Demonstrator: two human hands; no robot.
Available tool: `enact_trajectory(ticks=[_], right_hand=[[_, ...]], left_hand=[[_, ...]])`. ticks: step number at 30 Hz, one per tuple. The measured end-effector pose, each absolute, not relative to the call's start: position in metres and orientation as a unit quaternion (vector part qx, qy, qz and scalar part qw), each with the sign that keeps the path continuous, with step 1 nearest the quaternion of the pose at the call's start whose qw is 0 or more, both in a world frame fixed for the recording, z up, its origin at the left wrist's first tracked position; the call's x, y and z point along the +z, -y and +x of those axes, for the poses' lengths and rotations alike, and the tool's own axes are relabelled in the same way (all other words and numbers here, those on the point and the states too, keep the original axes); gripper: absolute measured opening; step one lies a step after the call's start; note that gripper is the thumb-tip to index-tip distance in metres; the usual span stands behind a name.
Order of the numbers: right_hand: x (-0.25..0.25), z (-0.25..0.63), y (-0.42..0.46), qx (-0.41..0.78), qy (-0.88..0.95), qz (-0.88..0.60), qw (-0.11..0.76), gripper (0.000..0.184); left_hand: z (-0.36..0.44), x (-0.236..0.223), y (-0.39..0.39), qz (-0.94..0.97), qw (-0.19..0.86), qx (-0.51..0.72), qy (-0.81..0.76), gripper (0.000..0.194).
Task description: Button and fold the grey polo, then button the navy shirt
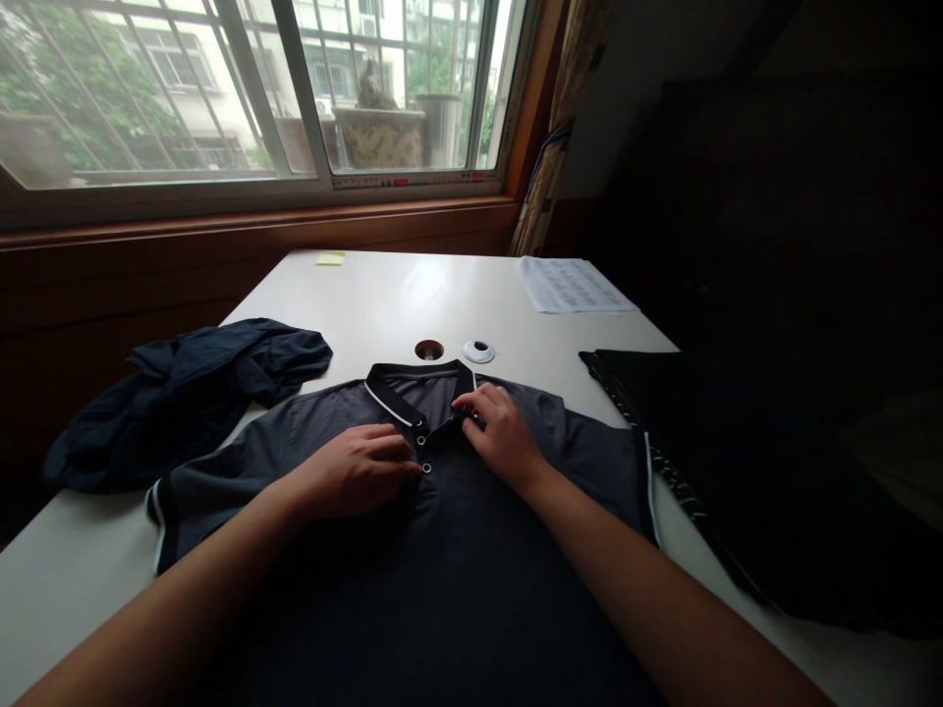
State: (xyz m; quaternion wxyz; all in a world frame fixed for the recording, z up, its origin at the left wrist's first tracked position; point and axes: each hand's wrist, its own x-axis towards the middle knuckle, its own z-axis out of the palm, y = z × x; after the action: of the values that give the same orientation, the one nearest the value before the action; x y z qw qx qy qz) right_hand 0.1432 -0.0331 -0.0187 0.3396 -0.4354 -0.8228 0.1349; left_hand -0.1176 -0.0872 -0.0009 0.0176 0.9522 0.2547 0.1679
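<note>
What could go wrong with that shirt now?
The right hand has its fingers at one side of the collar, so a hard tug might pull the collar crooked. The left hand is right by a small ringed button; rough pulling could loosen it. Also, the round hole in the table, just beyond the collar, is uncovered, so something tiny might drop in.
</note>
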Motion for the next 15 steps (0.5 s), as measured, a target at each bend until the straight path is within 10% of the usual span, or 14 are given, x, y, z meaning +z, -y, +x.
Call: enact_trajectory(ticks=[15], right_hand=[[-0.0191, 0.1432, 0.0314, 0.149, 0.816, -0.436, 0.349, 0.026]], left_hand=[[-0.1168, -0.0010, 0.0889, 0.948, 0.022, 0.188, -0.255, 0.033]])
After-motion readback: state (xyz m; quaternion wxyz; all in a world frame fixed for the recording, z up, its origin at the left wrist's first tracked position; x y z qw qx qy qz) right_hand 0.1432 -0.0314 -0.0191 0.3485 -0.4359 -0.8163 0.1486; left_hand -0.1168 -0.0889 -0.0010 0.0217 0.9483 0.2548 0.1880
